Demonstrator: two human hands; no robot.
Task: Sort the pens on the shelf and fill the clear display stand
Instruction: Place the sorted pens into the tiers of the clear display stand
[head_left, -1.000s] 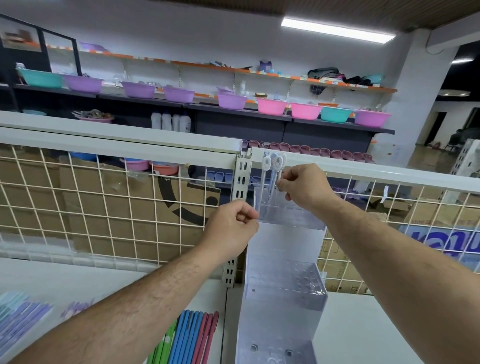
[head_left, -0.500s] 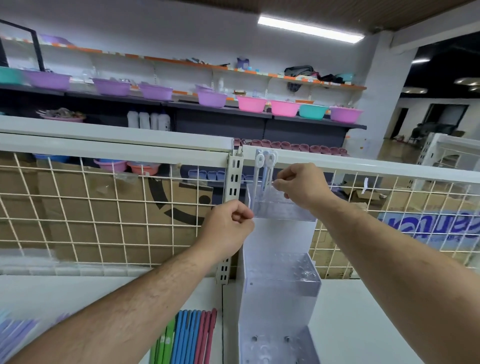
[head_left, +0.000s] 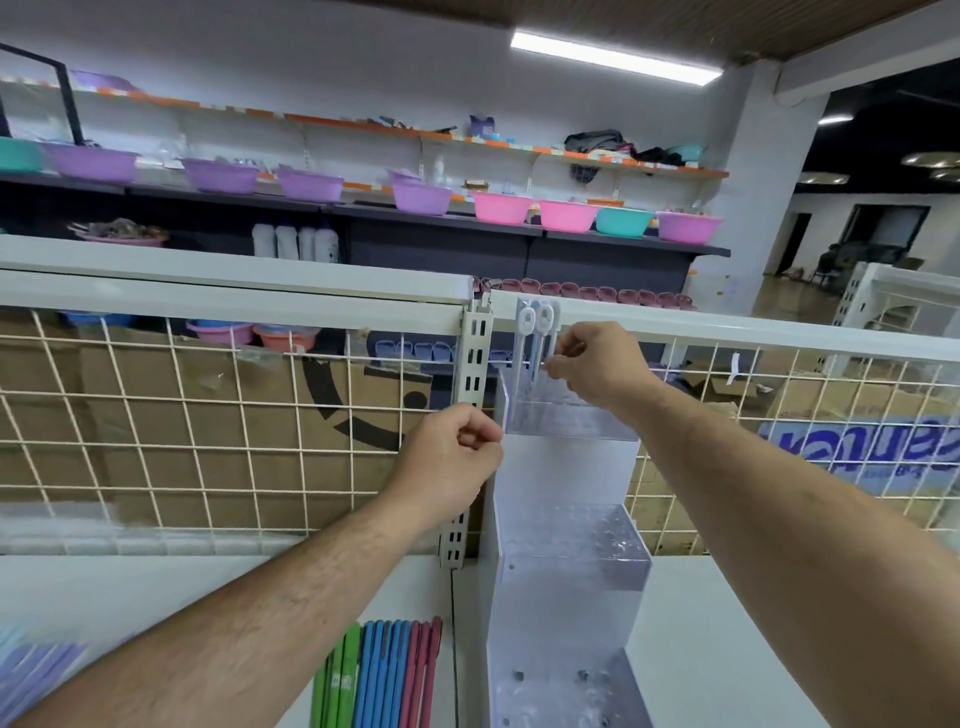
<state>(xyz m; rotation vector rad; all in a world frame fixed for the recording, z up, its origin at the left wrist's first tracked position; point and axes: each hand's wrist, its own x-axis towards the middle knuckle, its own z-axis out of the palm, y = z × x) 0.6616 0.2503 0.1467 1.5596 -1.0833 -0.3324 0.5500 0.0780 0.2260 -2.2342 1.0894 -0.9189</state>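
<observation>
The clear stand (head_left: 566, 467) sits on the white shelf (head_left: 727, 649), right against the wire wall (head_left: 208, 415). It has three steps with little holes in them. The left hand (head_left: 447, 460) has its fingers curled at the stand's left edge and seems to pinch it. The right hand (head_left: 597, 364) pinches a thin pale pen (head_left: 537, 353) at the top step. Two pens with white loop tops stand there, and a third seems to hide behind them. I think the pens are light, stiff and smooth, so they can slip. The middle of a pen looks like a good spot to hold. The stand looks like light, hard plastic, so it may tip. More pens (head_left: 384, 675) lie flat on the shelf near the stand: about three green, four blue and three pink. The purple pens (head_left: 36, 670) far left are too blurry to count.
</observation>
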